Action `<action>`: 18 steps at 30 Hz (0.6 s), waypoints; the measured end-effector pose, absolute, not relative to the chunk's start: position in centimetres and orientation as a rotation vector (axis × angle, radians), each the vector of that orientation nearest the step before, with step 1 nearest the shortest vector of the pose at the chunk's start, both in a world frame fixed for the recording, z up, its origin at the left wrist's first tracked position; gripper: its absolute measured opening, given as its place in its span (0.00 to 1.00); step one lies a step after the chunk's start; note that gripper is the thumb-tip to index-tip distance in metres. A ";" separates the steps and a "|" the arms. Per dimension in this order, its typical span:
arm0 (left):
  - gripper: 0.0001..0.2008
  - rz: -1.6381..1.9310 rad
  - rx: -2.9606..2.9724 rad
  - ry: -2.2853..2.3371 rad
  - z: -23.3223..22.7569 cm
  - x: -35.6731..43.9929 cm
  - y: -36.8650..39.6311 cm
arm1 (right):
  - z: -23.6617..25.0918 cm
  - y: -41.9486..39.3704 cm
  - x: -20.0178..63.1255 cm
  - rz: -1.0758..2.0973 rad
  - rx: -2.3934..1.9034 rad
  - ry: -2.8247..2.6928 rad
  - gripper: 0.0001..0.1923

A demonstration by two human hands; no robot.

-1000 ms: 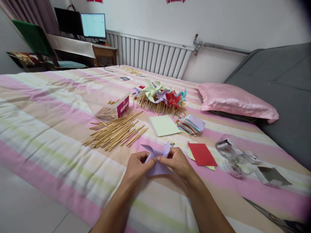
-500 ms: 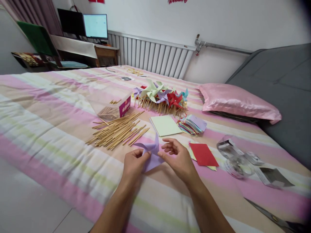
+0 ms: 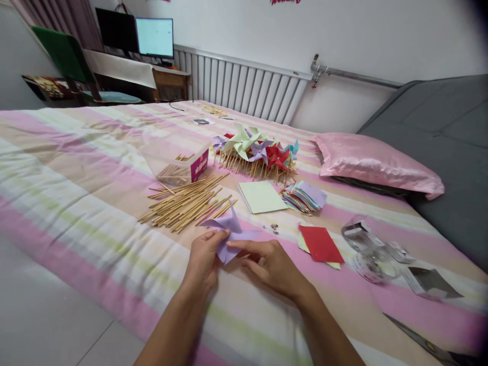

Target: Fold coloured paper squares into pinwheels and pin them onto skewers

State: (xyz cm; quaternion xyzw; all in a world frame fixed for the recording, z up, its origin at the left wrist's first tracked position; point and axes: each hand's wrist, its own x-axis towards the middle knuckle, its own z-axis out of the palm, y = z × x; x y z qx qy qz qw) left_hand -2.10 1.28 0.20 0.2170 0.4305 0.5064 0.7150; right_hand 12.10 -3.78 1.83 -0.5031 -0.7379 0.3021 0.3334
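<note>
A purple paper pinwheel (image 3: 224, 249), partly folded with its blades standing up, is held low over the striped bedspread. My left hand (image 3: 204, 256) pinches it from the left, the thumb lying on the folds near its middle. From the right, my right hand (image 3: 272, 264) grips it too: the index finger presses by the centre and the thumb sits lower, by its edge. Just beyond lie several small metal fasteners (image 3: 274, 229). Behind the pinwheel are a pile of thin wooden sticks (image 3: 186, 206) and a stack of pale green paper (image 3: 262, 197).
Finished pinwheels on sticks (image 3: 259, 150) lie farther back beside a clear plastic box (image 3: 175, 170). To the right are a stack of coloured squares (image 3: 305, 197), red paper (image 3: 322, 244), a round clear container (image 3: 375, 264), scissors (image 3: 423, 340) and a pink pillow (image 3: 377, 160).
My right hand has moved down and left, its index finger now on the pinwheel's middle. The pinwheel has shifted slightly left, and the small fasteners have come into sight.
</note>
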 end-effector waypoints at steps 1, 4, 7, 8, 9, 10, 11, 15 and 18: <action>0.09 1.122 0.482 0.946 0.2 -2.1 1.3 | 1.3 -3.5 11.9 0.728 -1.303 -1.920 0.25; 0.09 1.119 0.489 0.925 0.3 -2.0 1.2 | -0.1 -2.8 11.4 0.591 -1.300 -1.915 0.19; 0.10 1.110 0.491 0.919 0.3 -2.0 1.2 | -0.7 -2.7 11.2 0.536 -1.303 -1.902 0.14; 0.10 1.107 0.490 0.921 0.3 -2.0 1.2 | -0.8 -2.7 11.2 0.539 -1.304 -1.889 0.13; 0.10 1.104 0.494 0.923 0.2 -2.0 1.2 | -0.8 -2.7 11.3 0.552 -1.301 -1.872 0.12; 0.10 1.098 0.502 0.925 0.1 -2.0 1.1 | -0.7 -2.7 11.3 0.577 -1.292 -1.850 0.11; 0.10 1.091 0.515 0.927 0.0 -2.1 1.1 | -0.6 -2.7 11.3 0.609 -1.282 -1.821 0.09; 0.10 1.086 0.566 0.926 -0.2 -2.1 1.0 | -0.3 -2.8 11.0 0.762 -1.244 -1.634 0.07; 0.10 1.108 0.572 0.928 -0.2 -1.9 1.0 | -0.2 -2.9 10.6 0.850 -1.250 -1.465 0.09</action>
